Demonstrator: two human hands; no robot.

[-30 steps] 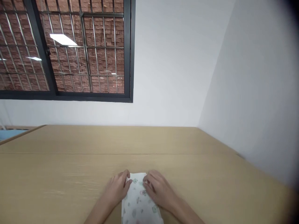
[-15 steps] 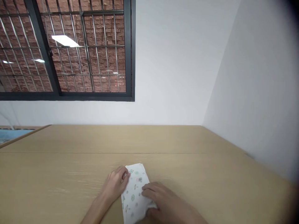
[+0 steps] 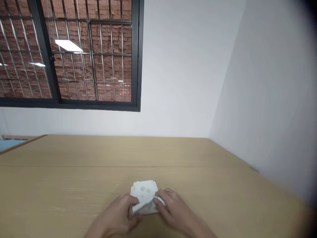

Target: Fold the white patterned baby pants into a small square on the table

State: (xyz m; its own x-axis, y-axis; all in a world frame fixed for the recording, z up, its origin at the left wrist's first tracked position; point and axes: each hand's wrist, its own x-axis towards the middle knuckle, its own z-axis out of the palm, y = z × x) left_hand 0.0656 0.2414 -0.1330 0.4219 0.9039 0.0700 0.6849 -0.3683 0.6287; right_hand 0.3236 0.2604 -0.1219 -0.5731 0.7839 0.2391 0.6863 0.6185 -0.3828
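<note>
A small white cloth (image 3: 145,191) with little printed figures lies folded into a compact wad on the light wooden table (image 3: 74,185), near the front edge. My left hand (image 3: 121,216) grips its near left side, fingers curled round the fold. My right hand (image 3: 174,213) pinches the near right edge, fingertips pressed on the cloth. The near part of the cloth is hidden under both hands.
A white wall runs along the table's back and right side, meeting at a corner (image 3: 208,137). A dark-framed window (image 3: 74,56) with metal bars shows a brick wall. A seam (image 3: 99,166) crosses the tabletop.
The long strip of cloth has been folded up from the near end into a short thick wad. Both hands have come together at its near edge.
</note>
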